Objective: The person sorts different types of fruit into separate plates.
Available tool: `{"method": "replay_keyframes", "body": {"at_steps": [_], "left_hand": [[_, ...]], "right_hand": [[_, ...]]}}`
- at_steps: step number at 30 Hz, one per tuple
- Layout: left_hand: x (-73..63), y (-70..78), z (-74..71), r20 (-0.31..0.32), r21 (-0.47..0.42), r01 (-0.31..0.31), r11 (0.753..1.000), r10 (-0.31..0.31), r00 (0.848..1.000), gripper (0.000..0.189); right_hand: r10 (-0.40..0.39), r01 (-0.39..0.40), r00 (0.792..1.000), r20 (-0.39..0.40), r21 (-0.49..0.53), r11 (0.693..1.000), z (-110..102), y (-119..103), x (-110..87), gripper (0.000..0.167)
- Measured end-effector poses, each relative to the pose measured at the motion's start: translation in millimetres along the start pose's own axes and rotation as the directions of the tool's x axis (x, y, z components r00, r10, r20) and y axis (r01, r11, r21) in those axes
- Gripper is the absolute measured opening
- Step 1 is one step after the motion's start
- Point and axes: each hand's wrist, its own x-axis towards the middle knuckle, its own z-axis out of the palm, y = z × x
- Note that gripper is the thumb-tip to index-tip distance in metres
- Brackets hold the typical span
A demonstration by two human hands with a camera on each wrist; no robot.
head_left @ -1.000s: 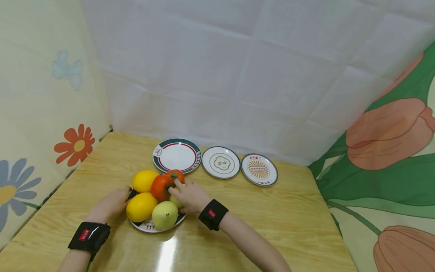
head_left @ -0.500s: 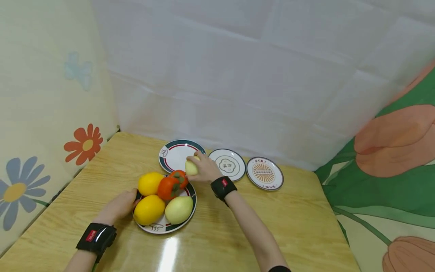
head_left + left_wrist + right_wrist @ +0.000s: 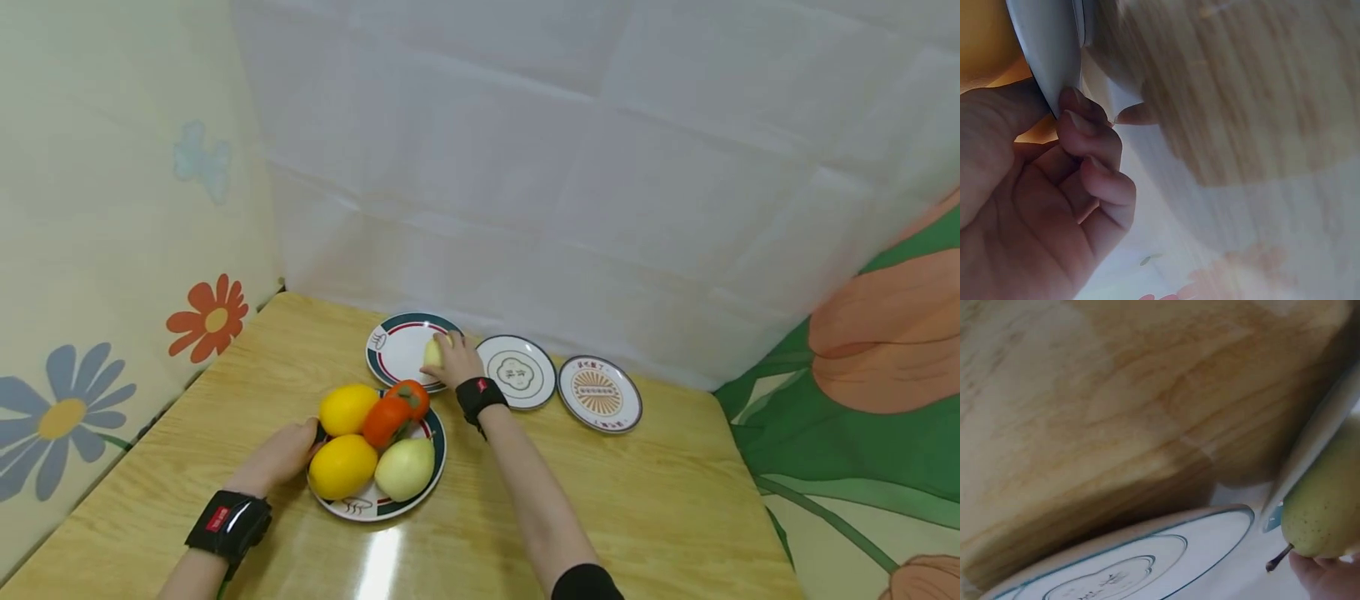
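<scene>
My right hand point(image 3: 459, 364) holds a pale green pear point(image 3: 432, 353) over the right part of the green-rimmed plate point(image 3: 399, 352) at the back left. In the right wrist view the pear point(image 3: 1322, 503) shows its brown stem, close to that plate; whether it touches is unclear. The left hand point(image 3: 279, 458) grips the left rim of the fruit plate point(image 3: 360, 509), thumb above and fingers curled beneath, as the left wrist view shows on the plate's edge point(image 3: 1054, 47). On it lie two yellow lemon-like fruits point(image 3: 342, 467), two orange-red persimmons point(image 3: 387, 421) and another pear point(image 3: 406, 470).
Right of the green-rimmed plate stand a white plate with a flower-shaped emblem point(image 3: 517, 372) and a smaller plate with an orange sunburst point(image 3: 600, 393). A white cloth point(image 3: 510, 167) rises behind the wooden table point(image 3: 600, 500). Flowered panels flank both sides.
My right hand has lifted one pear from the fruit plate and carried it back to the green-rimmed plate. The remaining pear has shifted on its plate. The left hand keeps its grip on the rim.
</scene>
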Motion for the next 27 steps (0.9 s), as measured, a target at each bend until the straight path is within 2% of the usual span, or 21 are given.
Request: {"method": "replay_keyframes", "body": {"at_steps": [2, 5, 7, 8, 10, 13, 15, 17, 19, 21, 23, 24, 27], "left_hand": [[1.4, 1.2, -0.2, 0.007, 0.005, 0.003, 1.000, -0.003, 1.000, 0.011], [2.5, 1.9, -0.8, 0.022, 0.015, 0.011, 1.000, -0.011, 1.000, 0.013], [3.0, 1.9, -1.2, 0.031, 0.016, 0.017, 1.000, -0.018, 0.999, 0.014], [3.2, 1.7, -1.3, 0.031, 0.016, 0.018, 1.000, -0.019, 0.999, 0.014], [3.8, 1.1, -1.2, 0.034, 0.018, 0.014, 1.000, -0.015, 0.999, 0.014], [5.1, 0.5, -1.6, 0.044, 0.026, 0.012, 1.000, -0.013, 0.999, 0.015], [6.0, 0.5, -2.7, 0.059, 0.029, 0.018, 0.999, -0.019, 0.998, 0.017], [6.9, 0.6, -3.2, 0.068, 0.036, 0.019, 0.999, -0.022, 0.997, 0.018], [7.7, 0.6, -3.2, 0.075, 0.035, 0.025, 0.999, -0.028, 0.997, 0.019], [7.6, 0.6, -2.7, 0.077, 0.033, 0.033, 0.999, -0.036, 0.996, 0.020], [7.2, 0.2, -1.7, 0.073, 0.019, 0.045, 0.999, -0.046, 0.996, 0.020], [6.7, 0.2, -1.5, 0.069, 0.010, 0.049, 0.999, -0.050, 0.996, 0.021], [5.0, -0.6, 0.0, 0.051, 0.000, 0.054, 0.999, -0.054, 0.997, 0.022]], "right_hand": [[-0.029, 0.029, 0.999, 0.025, -0.005, 1.000, -5.2, 1.7, -2.1, 0.067], [-0.117, 0.117, 0.992, 0.047, -0.009, 0.993, -22.1, -1.7, -10.8, 0.062], [-0.226, 0.227, 0.973, 0.043, -0.018, 0.974, -35.8, -7.5, -22.3, 0.058], [-0.291, 0.291, 0.956, 0.038, -0.011, 0.957, -43.3, -11.6, -30.0, 0.055], [-0.434, 0.434, 0.901, 0.027, -0.003, 0.901, -55.1, -19.8, -48.3, 0.050], [-0.625, 0.625, 0.781, 0.020, -0.027, 0.780, -64.1, -29.7, -76.5, 0.047], [-0.708, 0.707, 0.706, 0.018, -0.083, 0.702, -64.6, -33.7, -91.7, 0.046], [-0.754, 0.749, 0.656, 0.034, -0.151, 0.645, -60.9, -35.4, -103.7, 0.049], [-0.784, 0.776, 0.618, 0.060, -0.203, 0.597, -54.3, -35.1, -112.2, 0.052], [-0.797, 0.794, 0.596, 0.098, -0.224, 0.565, -47.0, -34.7, -118.1, 0.056], [-0.803, 0.805, 0.584, 0.123, -0.219, 0.552, -40.7, -35.2, -121.6, 0.060], [-0.806, 0.810, 0.578, 0.127, -0.208, 0.549, -38.0, -35.7, -122.4, 0.061], [-0.802, 0.811, 0.582, 0.134, -0.170, 0.560, -32.9, -39.0, -122.9, 0.065]]}}
